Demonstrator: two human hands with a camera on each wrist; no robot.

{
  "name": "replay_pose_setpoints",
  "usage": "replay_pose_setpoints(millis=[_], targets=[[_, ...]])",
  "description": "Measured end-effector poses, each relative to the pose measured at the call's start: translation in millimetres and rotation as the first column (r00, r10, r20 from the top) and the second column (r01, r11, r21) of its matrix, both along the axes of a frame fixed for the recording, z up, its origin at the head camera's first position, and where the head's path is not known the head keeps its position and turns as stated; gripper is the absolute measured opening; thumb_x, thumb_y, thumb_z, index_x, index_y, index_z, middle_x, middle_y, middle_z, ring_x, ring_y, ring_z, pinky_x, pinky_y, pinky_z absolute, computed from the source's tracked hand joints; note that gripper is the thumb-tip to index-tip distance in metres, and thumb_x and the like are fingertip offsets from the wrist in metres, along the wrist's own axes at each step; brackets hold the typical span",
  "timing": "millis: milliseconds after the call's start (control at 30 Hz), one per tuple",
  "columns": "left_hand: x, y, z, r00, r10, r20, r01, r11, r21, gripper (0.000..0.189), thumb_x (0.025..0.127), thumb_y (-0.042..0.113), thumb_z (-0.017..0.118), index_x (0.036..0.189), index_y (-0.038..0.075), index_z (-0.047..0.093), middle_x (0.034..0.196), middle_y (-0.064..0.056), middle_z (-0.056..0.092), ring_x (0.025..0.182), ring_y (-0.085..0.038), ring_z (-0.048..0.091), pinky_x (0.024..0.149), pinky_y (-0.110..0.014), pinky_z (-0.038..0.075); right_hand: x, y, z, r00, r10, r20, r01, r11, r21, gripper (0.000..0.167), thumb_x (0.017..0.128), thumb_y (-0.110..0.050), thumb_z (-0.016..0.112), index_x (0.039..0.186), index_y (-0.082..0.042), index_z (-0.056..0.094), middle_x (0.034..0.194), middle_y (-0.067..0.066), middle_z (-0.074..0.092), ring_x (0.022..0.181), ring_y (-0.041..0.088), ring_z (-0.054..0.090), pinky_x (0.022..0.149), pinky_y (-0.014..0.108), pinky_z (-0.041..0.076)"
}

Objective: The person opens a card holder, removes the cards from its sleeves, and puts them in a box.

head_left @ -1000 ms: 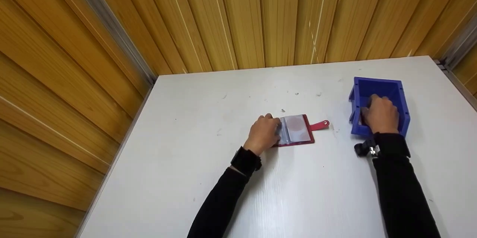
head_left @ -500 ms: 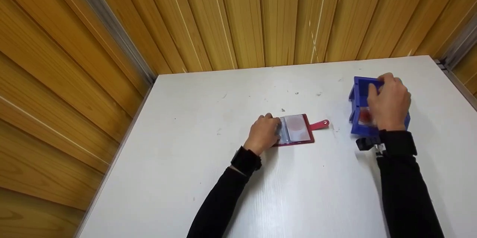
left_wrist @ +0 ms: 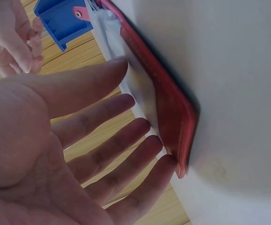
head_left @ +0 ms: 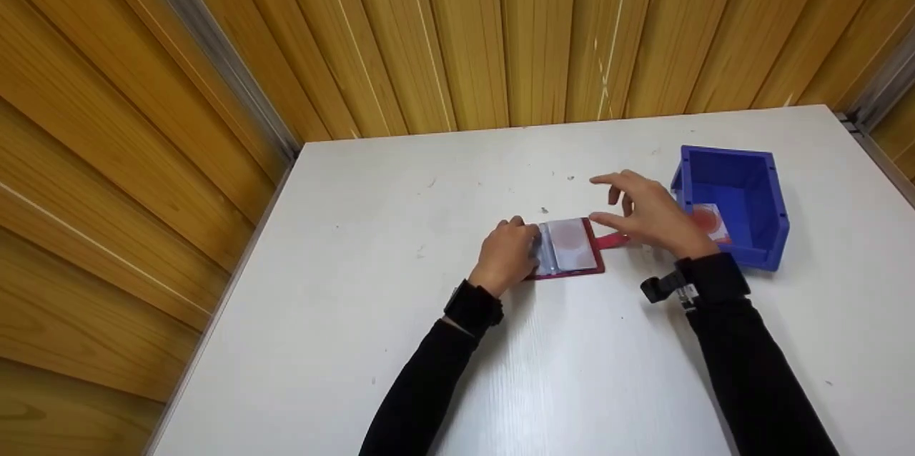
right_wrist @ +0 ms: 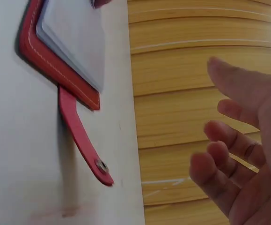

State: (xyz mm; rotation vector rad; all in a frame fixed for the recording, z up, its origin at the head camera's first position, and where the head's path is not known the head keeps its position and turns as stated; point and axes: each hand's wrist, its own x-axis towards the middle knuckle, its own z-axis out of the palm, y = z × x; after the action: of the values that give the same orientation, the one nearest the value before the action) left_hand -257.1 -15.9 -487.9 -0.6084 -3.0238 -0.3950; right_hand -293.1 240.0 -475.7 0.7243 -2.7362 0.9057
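Note:
A small red card holder [head_left: 572, 245] lies spread on the white table, its clear plastic sleeves facing up. Its pink-red strap [right_wrist: 81, 136], ending in a metal snap, points right. My left hand [head_left: 502, 254] rests on the holder's left side; in the left wrist view the fingertips [left_wrist: 165, 164] touch its inner cover, fairly straight. Above the strap, my right hand [head_left: 654, 216] hovers with thumb and fingers spread and nothing between them. Behind its wrist, a white card with a red circle [head_left: 708, 221] lies in the blue bin [head_left: 729, 154].
The white table [head_left: 322, 227] runs back to a yellow wood-plank wall [head_left: 465, 34], with another plank wall on the left. The blue bin stands at the right, its near side low. A black camera mount [head_left: 665, 288] sticks out from my right wrist.
My right hand has come out of the blue bin and moved left, with fingers spread, to the card holder's strap. The card in the bin is uncovered. My left hand has stayed put.

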Motion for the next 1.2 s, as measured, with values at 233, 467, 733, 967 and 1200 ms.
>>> replay_pose_setpoints(millis=[233,467,733,967,1200], targets=[[0.1,-0.2,-0.3,1.000,-0.003,-0.008,0.003,1.000,0.000,0.033,0.084,0.015,0.084,0.116,0.011,0.077,0.107,-0.009,0.070,0.096,-0.026,0.066,0.082,-0.038,0.057,0.3,-15.7,-18.8,0.965,0.081,0.249,-0.112,0.987,0.113,0.081,0.085,-0.039,0.086,0.151,-0.008,0.053,0.096,0.008,0.060,0.083,0.019,0.052,0.074,0.033,0.043],[0.7,0.7,0.7,1.000,-0.001,-0.009,0.001,1.000,-0.008,0.035,0.085,0.014,0.084,0.118,0.012,0.077,0.107,-0.009,0.071,0.096,-0.025,0.066,0.082,-0.037,0.057,-2.4,-15.6,-33.1,0.934,0.068,0.350,-0.138,0.974,0.177,0.089,0.082,-0.049,0.086,0.152,-0.008,0.051,0.091,0.005,0.052,0.084,0.019,0.047,0.073,0.032,0.036],[0.2,-0.3,-1.2,1.000,0.000,-0.009,0.000,1.000,-0.004,0.033,0.084,0.016,0.084,0.116,0.011,0.077,0.106,-0.009,0.070,0.096,-0.025,0.066,0.081,-0.038,0.058,-2.9,-17.5,-35.1,0.952,0.062,0.299,-0.112,0.982,0.153,0.063,0.077,-0.045,0.090,0.130,-0.013,0.073,0.081,0.000,0.053,0.076,0.015,0.047,0.068,0.030,0.035],[1.6,-1.5,-3.4,1.000,-0.002,0.002,0.002,1.000,0.000,0.029,0.084,0.017,0.084,0.112,0.013,0.077,0.105,-0.007,0.069,0.096,-0.025,0.065,0.080,-0.037,0.057,-0.3,-24.7,-30.7,0.978,0.114,0.174,-0.131,0.988,0.087,0.026,0.075,-0.027,0.094,0.067,-0.017,0.071,0.070,-0.007,0.058,0.068,0.009,0.049,0.064,0.026,0.038],[-0.2,-0.9,-0.9,1.000,-0.002,-0.007,0.002,1.000,-0.011,0.032,0.085,0.018,0.084,0.116,0.012,0.077,0.105,-0.007,0.069,0.095,-0.024,0.065,0.078,-0.037,0.057,-1.4,-23.1,-29.2,0.960,0.146,0.237,-0.155,0.988,0.019,0.029,0.085,-0.018,0.086,0.062,-0.012,0.069,0.064,-0.009,0.058,0.064,0.007,0.048,0.061,0.022,0.037]])
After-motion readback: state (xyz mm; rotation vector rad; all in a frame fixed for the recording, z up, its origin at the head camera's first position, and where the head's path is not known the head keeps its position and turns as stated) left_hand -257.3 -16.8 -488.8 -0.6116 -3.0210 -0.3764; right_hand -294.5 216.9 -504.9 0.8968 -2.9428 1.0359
